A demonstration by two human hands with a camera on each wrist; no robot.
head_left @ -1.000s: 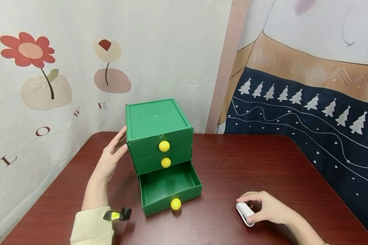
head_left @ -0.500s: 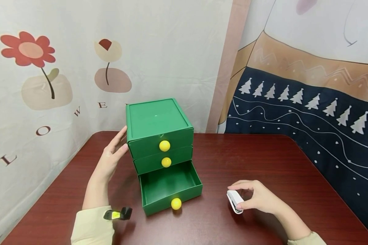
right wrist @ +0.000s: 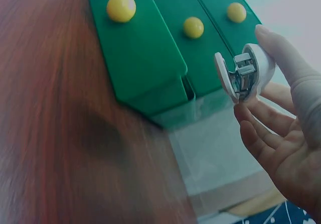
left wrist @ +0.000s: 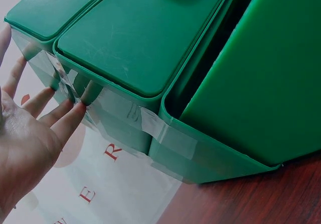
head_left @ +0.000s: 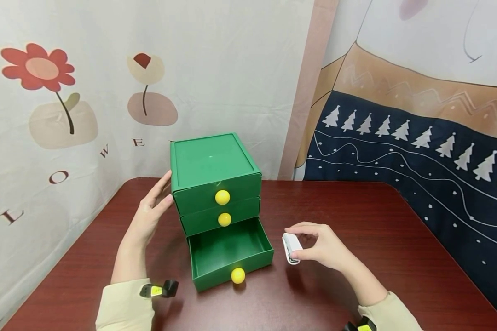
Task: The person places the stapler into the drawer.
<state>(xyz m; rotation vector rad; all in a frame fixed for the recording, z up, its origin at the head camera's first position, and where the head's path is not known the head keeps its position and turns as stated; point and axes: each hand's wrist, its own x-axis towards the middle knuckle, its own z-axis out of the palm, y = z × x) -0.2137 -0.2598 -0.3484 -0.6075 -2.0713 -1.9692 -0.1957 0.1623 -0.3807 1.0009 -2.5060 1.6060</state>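
Observation:
A small white stapler is pinched between the thumb and fingers of my right hand, held just above the table, right of the drawer. Its metal mouth shows in the right wrist view, where the stapler faces the camera. The green drawer cabinet has three drawers with yellow ball knobs. Its bottom drawer is pulled out and has nothing in it; the upper two are pushed in. My left hand rests with extended fingers against the cabinet's left side, its fingertips touching the taped wall in the left wrist view.
The dark red-brown table spreads around the cabinet on both sides. Behind it hangs a pale curtain with printed flowers, and a dark blue tree-patterned one to the right. A black strap device sits on the left sleeve.
My right hand has carried the stapler left and away from me, up off the table and closer to the pulled-out drawer. The left hand and the cabinet have stayed in place.

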